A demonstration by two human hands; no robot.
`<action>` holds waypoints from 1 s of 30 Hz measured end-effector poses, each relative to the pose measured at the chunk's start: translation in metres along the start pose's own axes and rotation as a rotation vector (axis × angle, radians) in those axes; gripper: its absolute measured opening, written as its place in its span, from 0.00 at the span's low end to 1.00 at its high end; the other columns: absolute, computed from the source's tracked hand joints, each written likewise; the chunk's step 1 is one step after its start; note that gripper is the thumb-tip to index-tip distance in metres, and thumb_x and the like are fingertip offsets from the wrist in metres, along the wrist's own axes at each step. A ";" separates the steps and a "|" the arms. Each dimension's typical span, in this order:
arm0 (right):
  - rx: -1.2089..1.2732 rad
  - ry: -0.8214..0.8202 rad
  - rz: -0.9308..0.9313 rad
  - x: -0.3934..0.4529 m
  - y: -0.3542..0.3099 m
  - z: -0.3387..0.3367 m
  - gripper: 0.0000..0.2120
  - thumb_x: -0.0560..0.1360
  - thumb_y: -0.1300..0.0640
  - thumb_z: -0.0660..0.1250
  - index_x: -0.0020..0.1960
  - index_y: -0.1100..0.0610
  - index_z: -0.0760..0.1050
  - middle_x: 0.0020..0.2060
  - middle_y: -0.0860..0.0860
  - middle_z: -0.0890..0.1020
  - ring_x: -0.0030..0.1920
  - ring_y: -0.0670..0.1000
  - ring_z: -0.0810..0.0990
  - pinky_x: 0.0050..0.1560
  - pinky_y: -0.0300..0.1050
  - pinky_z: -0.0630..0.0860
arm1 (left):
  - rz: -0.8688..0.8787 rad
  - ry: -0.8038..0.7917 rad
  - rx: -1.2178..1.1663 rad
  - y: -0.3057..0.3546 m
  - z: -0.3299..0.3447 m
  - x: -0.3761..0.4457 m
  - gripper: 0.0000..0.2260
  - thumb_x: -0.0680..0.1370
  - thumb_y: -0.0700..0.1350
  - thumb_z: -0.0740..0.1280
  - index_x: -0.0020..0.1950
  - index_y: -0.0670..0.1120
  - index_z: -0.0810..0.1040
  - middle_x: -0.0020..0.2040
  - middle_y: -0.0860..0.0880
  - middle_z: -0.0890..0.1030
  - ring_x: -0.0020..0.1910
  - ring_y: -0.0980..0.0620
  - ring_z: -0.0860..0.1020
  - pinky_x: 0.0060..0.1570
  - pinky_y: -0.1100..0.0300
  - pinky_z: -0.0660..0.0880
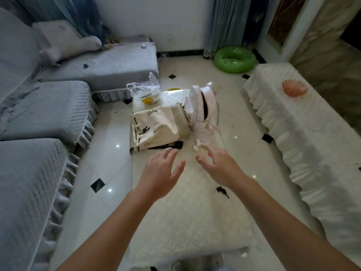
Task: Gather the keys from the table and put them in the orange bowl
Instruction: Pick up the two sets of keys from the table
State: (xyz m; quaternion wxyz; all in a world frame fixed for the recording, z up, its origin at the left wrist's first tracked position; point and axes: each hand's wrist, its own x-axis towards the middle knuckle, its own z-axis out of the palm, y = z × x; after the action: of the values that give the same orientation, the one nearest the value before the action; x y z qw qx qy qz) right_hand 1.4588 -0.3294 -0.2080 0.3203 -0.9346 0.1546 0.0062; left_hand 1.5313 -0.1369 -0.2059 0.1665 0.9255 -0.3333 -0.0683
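A low table [187,222] covered in a white quilted cloth runs down the middle of the head view. A small dark bunch of keys [222,191] lies on the cloth, just right of my right wrist. My left hand [160,171] and my right hand [216,163] both hover over the table's middle, fingers spread and holding nothing. An orange bowl [294,89] rests on the white-covered cabinet [312,145] at the right. A dark object [172,147] pokes out from under the cream fabric just beyond my left fingertips.
Folded cream fabric [158,128], a plastic bag [145,94] with a smiley and an open white backpack [203,105] crowd the table's far end. Small pink scraps [196,146] lie by my right fingers. A grey sofa [43,124] lines the left; a green swim ring [234,59] sits on the floor.
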 end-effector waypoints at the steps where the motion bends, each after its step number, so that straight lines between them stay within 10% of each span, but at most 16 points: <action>1: 0.002 -0.001 0.011 0.001 0.005 0.002 0.29 0.79 0.39 0.56 0.75 0.52 0.63 0.72 0.50 0.70 0.70 0.51 0.67 0.69 0.54 0.65 | 0.006 -0.004 0.003 -0.001 0.004 0.003 0.26 0.81 0.61 0.52 0.75 0.50 0.66 0.75 0.50 0.69 0.74 0.51 0.65 0.70 0.52 0.61; 30: 0.140 -0.075 0.461 -0.005 0.326 0.280 0.27 0.79 0.41 0.58 0.73 0.55 0.67 0.70 0.52 0.72 0.70 0.53 0.67 0.66 0.50 0.65 | -0.122 -0.391 -0.073 -0.026 0.430 0.022 0.25 0.81 0.60 0.53 0.72 0.48 0.69 0.70 0.47 0.73 0.67 0.48 0.72 0.64 0.50 0.67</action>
State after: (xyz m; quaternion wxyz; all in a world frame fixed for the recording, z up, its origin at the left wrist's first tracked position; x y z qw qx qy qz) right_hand 1.3828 -0.4033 -0.6248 0.3800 -0.8492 0.3520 0.1031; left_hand 1.4616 -0.2447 -0.6173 0.1278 0.9063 -0.3001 -0.2687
